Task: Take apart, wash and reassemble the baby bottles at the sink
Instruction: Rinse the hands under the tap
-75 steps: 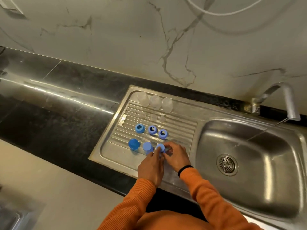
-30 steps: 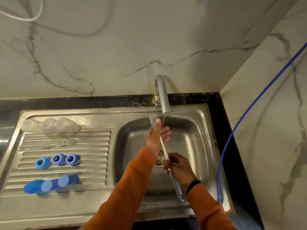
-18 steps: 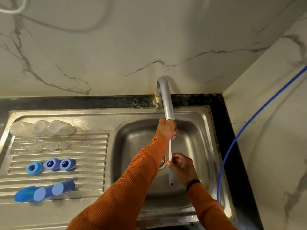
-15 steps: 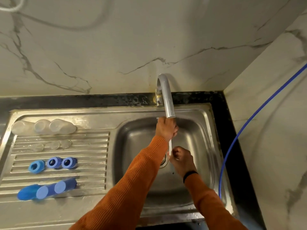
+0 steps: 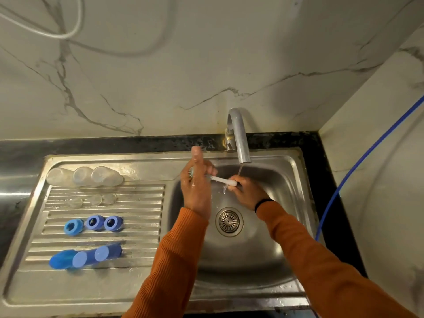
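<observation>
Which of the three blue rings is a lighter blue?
The leftmost ring. It is pale sky blue; the other two rings beside it are darker, purplish blue.

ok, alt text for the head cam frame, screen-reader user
Over a steel sink, a person's right hand grips a white brush handle under the running tap, while the left hand touches its bristle end. On the drainboard lie four rows of three: clear bottles, clear teats, blue rings, blue caps.
</observation>
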`<state>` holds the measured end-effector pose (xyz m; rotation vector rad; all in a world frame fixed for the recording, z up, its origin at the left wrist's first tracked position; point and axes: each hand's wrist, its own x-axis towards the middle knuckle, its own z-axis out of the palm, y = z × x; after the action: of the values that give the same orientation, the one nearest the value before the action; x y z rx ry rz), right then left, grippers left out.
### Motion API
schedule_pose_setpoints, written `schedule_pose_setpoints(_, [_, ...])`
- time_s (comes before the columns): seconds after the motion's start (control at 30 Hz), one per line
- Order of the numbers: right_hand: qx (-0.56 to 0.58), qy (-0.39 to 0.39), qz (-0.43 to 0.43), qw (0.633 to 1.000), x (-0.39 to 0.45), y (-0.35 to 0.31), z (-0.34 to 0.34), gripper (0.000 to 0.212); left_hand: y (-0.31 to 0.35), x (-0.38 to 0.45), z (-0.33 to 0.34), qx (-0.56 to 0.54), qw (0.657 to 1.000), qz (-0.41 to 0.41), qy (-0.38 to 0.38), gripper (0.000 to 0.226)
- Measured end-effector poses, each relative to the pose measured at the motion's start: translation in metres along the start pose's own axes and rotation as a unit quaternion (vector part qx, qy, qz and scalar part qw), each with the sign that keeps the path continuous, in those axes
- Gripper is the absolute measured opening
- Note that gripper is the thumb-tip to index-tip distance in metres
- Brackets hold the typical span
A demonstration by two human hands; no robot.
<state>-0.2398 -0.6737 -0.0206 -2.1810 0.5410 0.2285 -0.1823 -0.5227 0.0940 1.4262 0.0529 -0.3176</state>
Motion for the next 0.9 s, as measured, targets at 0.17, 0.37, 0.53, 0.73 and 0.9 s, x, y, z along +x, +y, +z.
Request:
schedule_pose_setpoints(0.17, [-0.062,-0.017,0.056,0.996,-0.017,0.022,-0.024,0.014,-0.011,0.020,-0.026,-0.209,0.969,-0.116,0.063,0.049])
schedule_pose_setpoints(0.37, [0.051,0.095,0.008,0.994,-0.108,-0.002,-0.097,0.025,-0.072,0.045,-0.036,-0.100,0.936,-0.310,0.131,0.046])
schedule_pose_setpoints(0.53, [-0.025,0.275,-0.051,0.960,-0.189,-0.060,-0.121,0.009,-0.110,0.027,-0.004,-0.077,0.881,-0.467,0.002,0.036])
schedule_pose_setpoints(0.73, [-0.166,0.408,0.015,0.898,-0.208,-0.069,-0.107,0.014,-0.110,0.021,0.016,-0.038,0.892,-0.438,-0.107,0.031])
schedule_pose_setpoints(0.9, [-0.108,0.513,0.077,0.848,-0.200,-0.029,-0.080,0.021,-0.093,0.030,0.023,-0.087,0.904,-0.410,-0.081,0.027])
